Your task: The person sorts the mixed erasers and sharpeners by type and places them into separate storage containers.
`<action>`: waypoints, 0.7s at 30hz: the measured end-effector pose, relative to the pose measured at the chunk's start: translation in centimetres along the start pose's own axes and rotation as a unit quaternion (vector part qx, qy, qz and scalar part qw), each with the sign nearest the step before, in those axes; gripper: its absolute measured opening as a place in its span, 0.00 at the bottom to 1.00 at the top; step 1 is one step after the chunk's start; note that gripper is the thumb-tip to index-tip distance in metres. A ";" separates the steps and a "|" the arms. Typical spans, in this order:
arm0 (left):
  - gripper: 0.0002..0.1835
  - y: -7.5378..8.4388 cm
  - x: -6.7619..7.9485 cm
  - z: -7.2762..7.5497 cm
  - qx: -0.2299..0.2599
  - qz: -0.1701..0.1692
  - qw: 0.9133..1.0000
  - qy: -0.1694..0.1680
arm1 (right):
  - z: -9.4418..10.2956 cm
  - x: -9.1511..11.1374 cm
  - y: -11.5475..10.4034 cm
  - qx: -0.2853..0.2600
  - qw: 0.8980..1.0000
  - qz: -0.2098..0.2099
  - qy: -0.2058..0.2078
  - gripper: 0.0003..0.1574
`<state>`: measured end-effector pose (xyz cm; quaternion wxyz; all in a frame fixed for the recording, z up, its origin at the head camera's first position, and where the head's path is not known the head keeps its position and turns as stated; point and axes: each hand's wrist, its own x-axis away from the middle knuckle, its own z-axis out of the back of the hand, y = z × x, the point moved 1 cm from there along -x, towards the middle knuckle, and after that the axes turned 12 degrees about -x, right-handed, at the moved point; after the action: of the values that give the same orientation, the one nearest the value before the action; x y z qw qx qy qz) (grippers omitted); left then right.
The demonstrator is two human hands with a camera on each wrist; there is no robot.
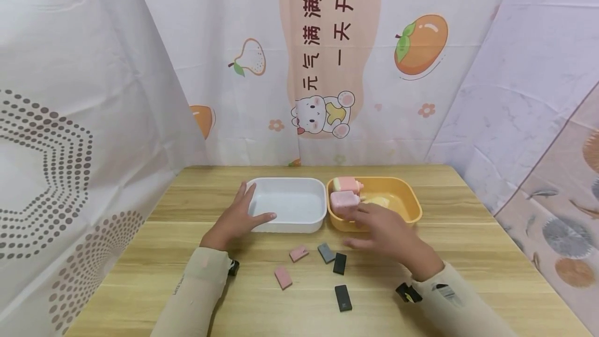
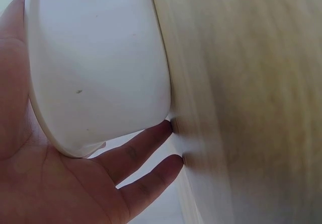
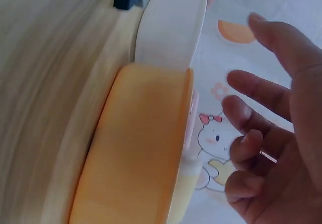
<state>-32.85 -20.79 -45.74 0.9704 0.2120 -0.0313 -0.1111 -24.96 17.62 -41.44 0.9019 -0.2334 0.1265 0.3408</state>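
Note:
My left hand [image 1: 238, 218] rests with spread fingers around the left end of a white plastic bin [image 1: 286, 227]. In the left wrist view two of its fingertips touch the wooden table beside the bin wall [image 2: 100, 68]. My right hand [image 1: 386, 233] hovers over the front rim of a yellow bin [image 1: 412, 207], holding nothing. Its fingers are loosely bent in the right wrist view, above the rim of the yellow bin [image 3: 136, 143]. Inside the yellow bin lie a pink bottle [image 1: 343, 199], a pink-and-cream bottle [image 1: 345, 184] and a pale yellow item [image 1: 378, 201], partly hidden by the right hand.
In front of the bins, small flat blocks lie scattered on the wooden table [image 1: 252, 300]: two pink blocks [image 1: 283, 277], a grey block [image 1: 326, 253] and two black blocks [image 1: 343, 298]. The bins stand side by side near the back edge, before a printed cloth [image 1: 234, 118].

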 end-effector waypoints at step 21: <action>0.68 0.2 0.2 0.1 -0.002 0.003 1.000 -0.001 | -2.7 0.5 -0.2 -0.044 0.985 -0.018 -0.168 0.22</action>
<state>-32.65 -20.72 -45.54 0.9712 0.2095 -0.0328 -0.1084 -24.65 16.40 -43.85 0.9051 -0.2146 -0.0461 0.3642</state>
